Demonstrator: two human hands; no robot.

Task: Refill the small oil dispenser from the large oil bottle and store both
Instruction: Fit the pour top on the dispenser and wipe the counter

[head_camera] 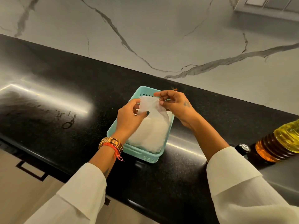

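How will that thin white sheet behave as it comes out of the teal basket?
Probably floppy: the sheet crumples between the left hand and right hand. Likely very light and translucent, so it may tear. The sheets beneath may cling and lift out of the basket.

A polished black speckled stone countertop (68, 88) runs along a white marble-veined wall — light glares off its left part, beside faint smudges. On it stands a rectangular turquoise plastic basket (146, 156) with slotted walls. Well to the right stand a ribbed amber-filled oil dispenser (268, 147) (black cap) and, just behind it, a clear yellow-filled large oil bottle (289, 135) — cut off by the frame.
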